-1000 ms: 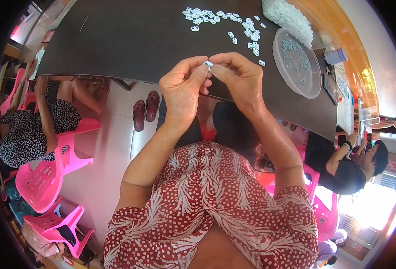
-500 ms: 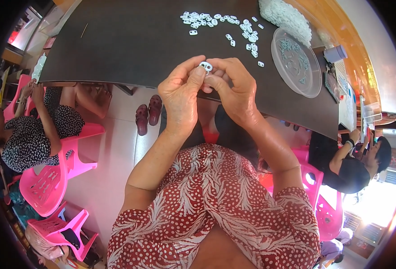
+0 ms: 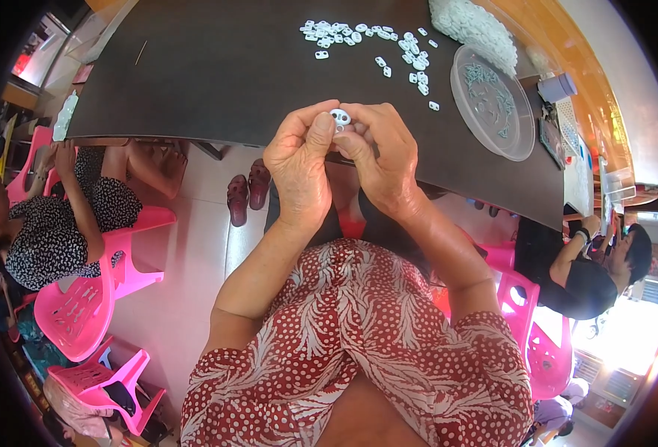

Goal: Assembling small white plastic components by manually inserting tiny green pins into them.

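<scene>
Over the near edge of the dark table (image 3: 217,74), my two hands meet fingertip to fingertip. Between the thumb and fingers of my left hand (image 3: 299,170) is a small white oval plastic piece with two holes (image 3: 341,115). My right hand (image 3: 385,155) is closed against its lower side, thumb and fingers pinching there. A second small white bit shows just below the oval, but its shape is mostly covered by my thumbs. Farther off on the table lie several loose white two-holed plastic pieces (image 3: 334,33).
A round clear tray (image 3: 463,119) with small grey-green parts (image 3: 485,80) stands to the right. Behind it is a large heap of white pieces (image 3: 474,31), with a grey-lilac cup (image 3: 557,88) alongside. People sit on pink chairs (image 3: 75,316) at left and right. Dark red sandals (image 3: 237,200) lie on the floor.
Both hands have come down slightly and closer together. The white oval now faces up more, its two holes showing. My right fingers have shifted lower around it.
</scene>
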Tool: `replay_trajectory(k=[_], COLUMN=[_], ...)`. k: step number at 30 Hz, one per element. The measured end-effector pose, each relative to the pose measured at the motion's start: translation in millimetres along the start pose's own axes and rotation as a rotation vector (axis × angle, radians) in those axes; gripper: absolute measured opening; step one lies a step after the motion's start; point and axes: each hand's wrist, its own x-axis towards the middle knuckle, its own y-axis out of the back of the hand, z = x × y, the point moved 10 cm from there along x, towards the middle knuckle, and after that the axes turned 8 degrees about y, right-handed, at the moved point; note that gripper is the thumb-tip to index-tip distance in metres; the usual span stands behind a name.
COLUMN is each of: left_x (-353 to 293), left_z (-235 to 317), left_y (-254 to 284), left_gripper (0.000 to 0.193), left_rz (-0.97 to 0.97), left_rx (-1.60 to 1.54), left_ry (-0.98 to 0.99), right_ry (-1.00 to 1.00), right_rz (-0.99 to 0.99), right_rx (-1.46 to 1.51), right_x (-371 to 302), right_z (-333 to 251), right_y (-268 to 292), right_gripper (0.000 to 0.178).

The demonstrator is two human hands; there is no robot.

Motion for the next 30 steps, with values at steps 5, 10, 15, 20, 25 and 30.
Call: replay_trajectory(k=[5, 10, 15, 20, 25, 30], left_x=[-5.3, -8.1, -9.7, -11.9, -10.3, -8.7], left_z=[2.2, 1.0, 1.4, 2.5, 5.1, 3.0], left_y=[-4.4, -1.0, -0.3, -2.2, -2.7, -2.6], left_gripper=[0.021, 0.021, 0.019, 0.019, 0.020, 0.021], left_rz=[0.009, 0.061, 0.061, 0.085, 0.054, 0.019], left_rx=[-0.064, -0.085, -0.051, -0.025, 0.006, 0.028], left_ry=[-0.005, 0.022, 0.040, 0.043, -0.005, -0.069], right_ry=[0.114, 0.081, 0.103, 0.137, 0.139, 0.143], right_rz=[0.009, -0.007, 0.020, 0.052, 0.058, 0.065], right_rx=[-0.064, -0.025, -0.059, -0.088, -0.086, -0.081], right_x=[1.9, 2.9, -2.4, -2.7, -1.8, -3.7], right_z=[-10.7, -12.8, -11.9, -14.6, -16.3, -13.6], right_y=[1.1, -0.5, 0.7, 3.6, 4.4, 3.4], right_gripper=[0.031, 0.033, 0.032, 0.030, 0.027, 0.027])
